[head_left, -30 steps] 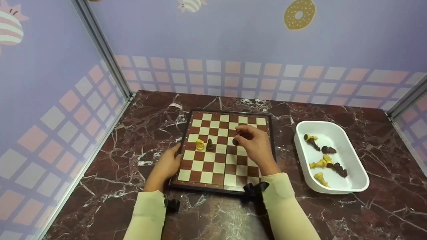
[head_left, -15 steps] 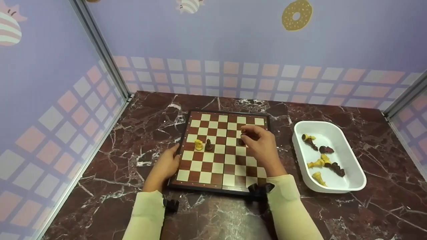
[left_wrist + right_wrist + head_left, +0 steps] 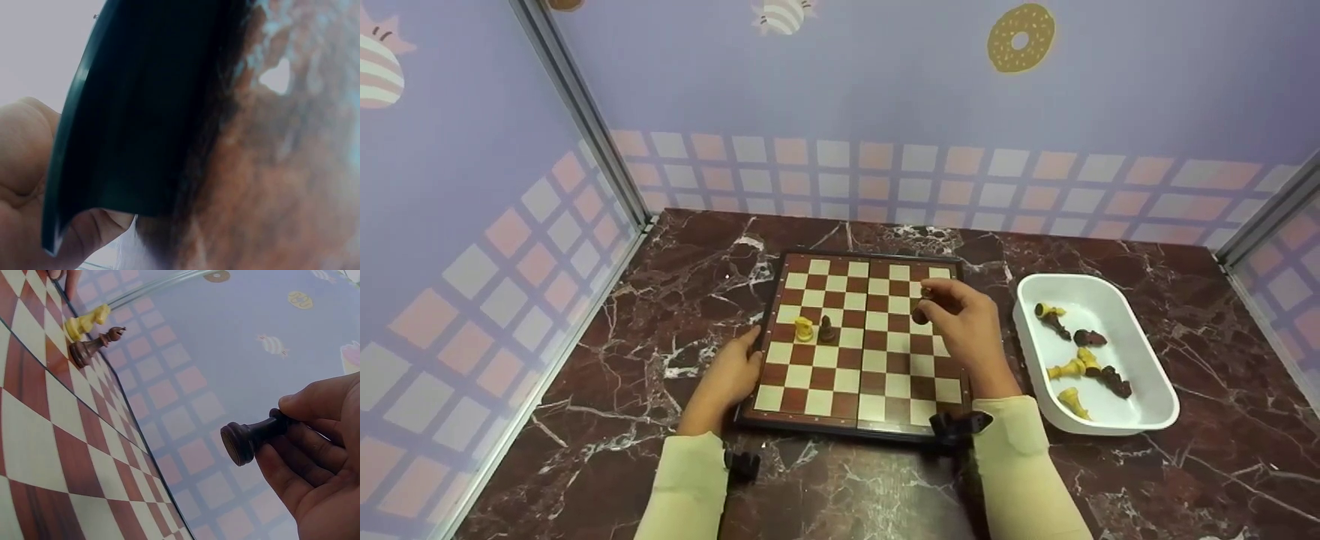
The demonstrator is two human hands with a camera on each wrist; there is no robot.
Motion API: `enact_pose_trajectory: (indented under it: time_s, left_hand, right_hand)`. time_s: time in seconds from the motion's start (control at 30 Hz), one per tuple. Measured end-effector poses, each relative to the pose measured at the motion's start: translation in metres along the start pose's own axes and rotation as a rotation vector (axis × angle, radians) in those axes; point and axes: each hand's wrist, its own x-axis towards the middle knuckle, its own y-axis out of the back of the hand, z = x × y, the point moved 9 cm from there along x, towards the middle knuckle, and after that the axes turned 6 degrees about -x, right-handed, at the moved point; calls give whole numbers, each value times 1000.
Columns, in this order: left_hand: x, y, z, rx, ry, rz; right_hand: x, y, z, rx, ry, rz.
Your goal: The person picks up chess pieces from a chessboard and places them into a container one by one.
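Note:
My right hand (image 3: 969, 330) pinches a dark chess piece (image 3: 253, 437) above the right half of the chessboard (image 3: 885, 386). In the right wrist view its round base hangs apart from the board, and the fingers hide its top. My left hand (image 3: 733, 373) grips the board's left edge; the left wrist view has its fingers (image 3: 22, 152) beside the dark board side (image 3: 129, 112). On the left half, a yellow knight (image 3: 803, 328) and a dark bishop (image 3: 826, 330) stand upright side by side, the knight nearer my left hand.
To the right of the board is a white tray (image 3: 1166, 390) with several yellow and dark chess pieces (image 3: 1069, 367) lying in it. A marbled tabletop (image 3: 615, 367) surrounds both. Purple patterned walls (image 3: 825, 90) close off the back and sides.
My right hand has moved rightward over the board with the dark chess piece in its fingers. The left hand stays at the board's edge, and the knight and bishop have kept their squares.

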Motion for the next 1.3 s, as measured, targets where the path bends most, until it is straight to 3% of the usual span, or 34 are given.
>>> enact_pose_trajectory:
  time_s: [0.33, 0.53, 0.77, 0.9, 1.1, 1.3]
  left_hand:
    - [-3, -3, -5, -26, 10, -16]
    - [-3, -1, -3, -8, -13, 9]
    - [-3, -1, -1, -3, -11, 6]
    - [-3, -1, -1, -11, -9, 0]
    - [-2, -1, -3, -14, 10, -2]
    - [-1, 0, 0, -18, 1, -2]
  right_hand:
    - [0, 6, 12, -12, 10, 30]
    - [2, 13, 12, -18, 9, 52]
    - [-3, 25, 0, 71, -26, 52]
    - [-5, 33, -5, 52, -46, 70]
    - [1, 37, 14, 66, -55, 78]
    - [5, 49, 27, 42, -45, 135]
